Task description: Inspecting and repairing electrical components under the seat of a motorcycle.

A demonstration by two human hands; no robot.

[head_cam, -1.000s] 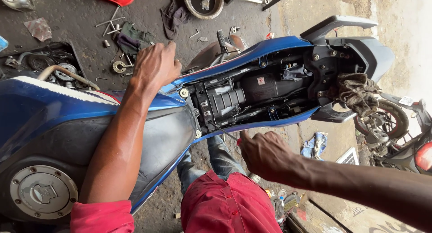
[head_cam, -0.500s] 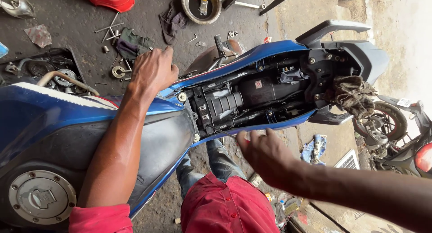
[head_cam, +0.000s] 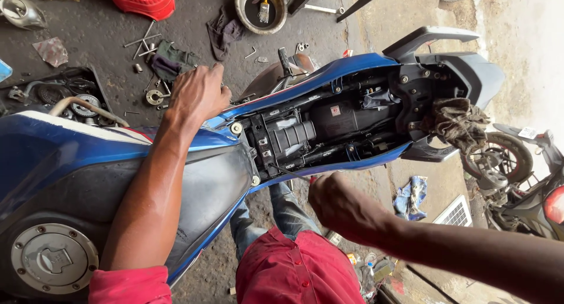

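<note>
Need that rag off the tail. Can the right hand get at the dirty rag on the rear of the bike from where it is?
Probably yes. The right hand is low beside the open seat bay, and nothing stands between it and the rag draped on the tail.

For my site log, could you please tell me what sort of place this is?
Most likely a motorcycle repair workshop. A blue motorcycle stands with its seat off and its insides bare, loose tools and parts lie scattered on the stained concrete floor, and a bowl with a brush sits nearby.
</note>
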